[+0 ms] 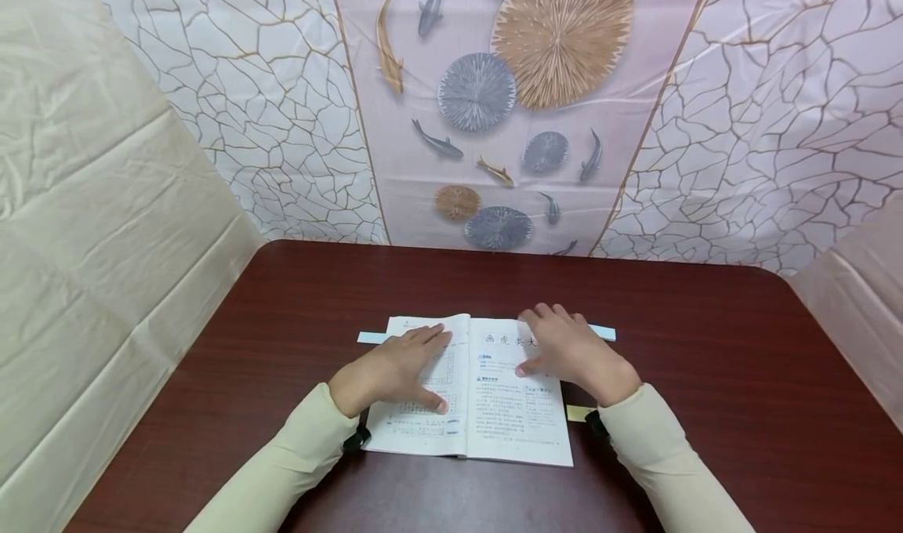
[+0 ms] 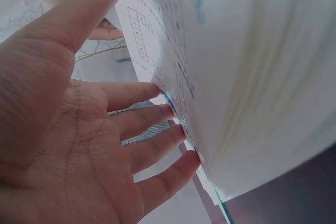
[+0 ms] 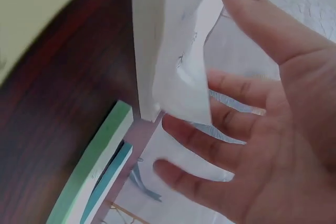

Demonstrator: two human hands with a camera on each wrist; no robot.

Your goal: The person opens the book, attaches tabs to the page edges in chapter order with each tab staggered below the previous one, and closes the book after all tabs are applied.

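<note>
An open book (image 1: 504,423) with printed white pages lies in front of me. My left hand (image 1: 398,367) is over its left page, thumb spread towards the spine. In the left wrist view its fingertips (image 2: 185,162) meet the page along a line, fingers straight. Above the upper part of the right page is my right hand (image 1: 573,353), fingers extended and thumb apart. The right wrist view shows a curved page corner (image 3: 186,95) overlapping some of those fingers. The thumb (image 3: 257,17) reaches to the page's edge.
Light blue strips stick out beyond the book at the left (image 1: 371,337) and right (image 1: 603,332). A yellowish strip (image 1: 578,414) lies beside its right edge. The dark red-brown table (image 1: 734,376) ends at a patterned curtain (image 1: 282,125) behind.
</note>
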